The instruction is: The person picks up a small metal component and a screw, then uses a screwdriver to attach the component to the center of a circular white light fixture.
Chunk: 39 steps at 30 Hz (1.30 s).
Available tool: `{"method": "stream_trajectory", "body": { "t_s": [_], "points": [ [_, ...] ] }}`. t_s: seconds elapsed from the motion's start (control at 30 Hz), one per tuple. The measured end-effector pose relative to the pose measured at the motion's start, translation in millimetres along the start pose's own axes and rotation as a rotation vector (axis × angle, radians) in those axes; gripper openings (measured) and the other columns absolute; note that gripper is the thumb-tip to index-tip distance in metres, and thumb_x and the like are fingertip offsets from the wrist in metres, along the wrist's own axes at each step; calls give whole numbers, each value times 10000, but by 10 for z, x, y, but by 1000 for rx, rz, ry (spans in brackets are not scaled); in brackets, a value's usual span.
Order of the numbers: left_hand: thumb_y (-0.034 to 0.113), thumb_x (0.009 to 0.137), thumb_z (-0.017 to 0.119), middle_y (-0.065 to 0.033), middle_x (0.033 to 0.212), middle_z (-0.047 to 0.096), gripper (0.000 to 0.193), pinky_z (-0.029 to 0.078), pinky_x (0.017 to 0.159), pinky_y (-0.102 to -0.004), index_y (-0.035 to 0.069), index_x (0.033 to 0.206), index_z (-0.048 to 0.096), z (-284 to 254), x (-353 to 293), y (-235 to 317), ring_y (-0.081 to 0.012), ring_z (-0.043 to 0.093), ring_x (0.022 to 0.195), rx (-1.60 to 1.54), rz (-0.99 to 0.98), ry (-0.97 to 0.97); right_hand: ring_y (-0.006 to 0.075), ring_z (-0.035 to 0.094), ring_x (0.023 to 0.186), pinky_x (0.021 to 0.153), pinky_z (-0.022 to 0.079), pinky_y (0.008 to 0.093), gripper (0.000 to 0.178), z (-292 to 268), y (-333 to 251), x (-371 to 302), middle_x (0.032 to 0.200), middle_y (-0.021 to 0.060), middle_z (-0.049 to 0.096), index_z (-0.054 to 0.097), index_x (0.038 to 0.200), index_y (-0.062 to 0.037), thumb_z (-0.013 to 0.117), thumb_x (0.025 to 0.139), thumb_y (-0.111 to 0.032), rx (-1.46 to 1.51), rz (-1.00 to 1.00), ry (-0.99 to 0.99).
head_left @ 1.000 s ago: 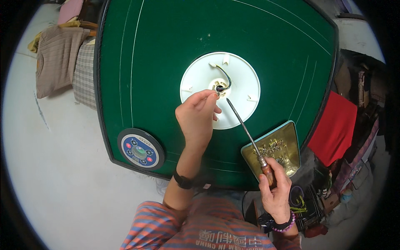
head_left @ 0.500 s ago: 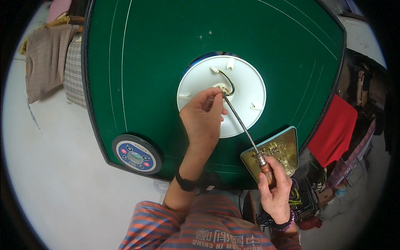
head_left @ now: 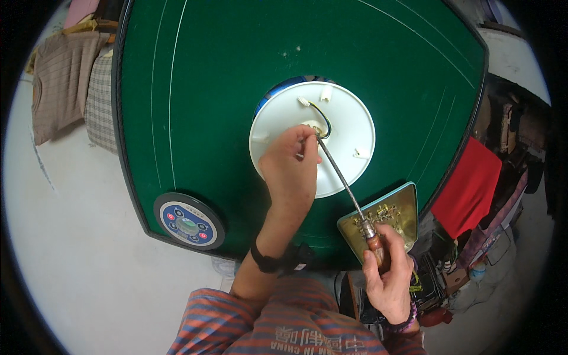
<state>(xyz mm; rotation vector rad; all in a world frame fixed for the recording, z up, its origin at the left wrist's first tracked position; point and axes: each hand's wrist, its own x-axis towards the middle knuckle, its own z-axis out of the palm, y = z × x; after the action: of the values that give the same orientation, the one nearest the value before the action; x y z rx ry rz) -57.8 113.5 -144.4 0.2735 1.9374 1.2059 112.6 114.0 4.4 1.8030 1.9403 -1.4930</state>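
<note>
A round white plastic dish (head_left: 349,121) lies on the green felt table, with a short dark cable (head_left: 326,116) ending in a white connector (head_left: 303,102) rising from its hub. My right hand (head_left: 389,278) is wrapped round the wooden handle of a long screwdriver (head_left: 344,177). The shaft slants up and left so that its tip reaches the hub. Over the dish, my left hand (head_left: 291,165) pinches at that tip with thumb and forefinger. What sits between those fingers is too small and too covered to make out.
A shallow metal tray (head_left: 414,204) of small brass-coloured screws stands at the front right, under the screwdriver. At the front left corner lies a round control panel (head_left: 189,222) with buttons. A red cloth (head_left: 467,186) hangs beyond the right table edge (head_left: 452,154). Cushioned chairs (head_left: 68,83) stand at the left.
The whole view has shifted slightly. My left hand has rolled a little at the hub, and the screwdriver stays in my right hand with its tip in the same place.
</note>
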Motion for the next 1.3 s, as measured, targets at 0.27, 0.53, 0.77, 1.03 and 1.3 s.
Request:
{"method": "stream_trajectory", "body": {
  "t_s": [0.27,0.53,0.77,1.03,1.3],
  "points": [
    [-32,874,638,-74,759,698,70,476,510,-190,-60,928,672,17,14,-58,-69,622,574,160,100,11,305,662,744,700,523,353,361,-116,-197,36,869,177,635,551,1164,46,604,808,22,-149,-77,-56],
    [-5,852,665,-108,779,704,58,501,537,-247,-20,906,679,21,52,-39,-145,658,590,290,91,7,323,697,767,708,548,361,376,-171,-324,157,881,197,661,565,1151,73,611,781,30,-199,-116,-63],
    [17,836,676,-132,795,694,52,520,570,-314,11,888,680,28,85,-6,-220,681,627,351,48,7,321,699,741,684,551,357,393,-197,-357,227,845,184,663,570,1149,64,618,760,31,-228,-116,-73],
    [10,824,680,-130,792,683,70,522,596,-320,23,893,681,9,108,-22,-233,682,657,347,46,-21,312,703,769,690,555,363,370,-280,-391,243,889,180,676,584,1175,26,622,809,-6,-205,-129,-107],
    [4,811,684,-128,761,657,79,508,587,-328,35,883,675,6,108,-7,-237,670,652,398,39,-37,301,704,788,692,555,346,328,-337,-421,214,930,184,684,602,1184,21,639,867,-55,-167,-106,-70]
  ]
}}
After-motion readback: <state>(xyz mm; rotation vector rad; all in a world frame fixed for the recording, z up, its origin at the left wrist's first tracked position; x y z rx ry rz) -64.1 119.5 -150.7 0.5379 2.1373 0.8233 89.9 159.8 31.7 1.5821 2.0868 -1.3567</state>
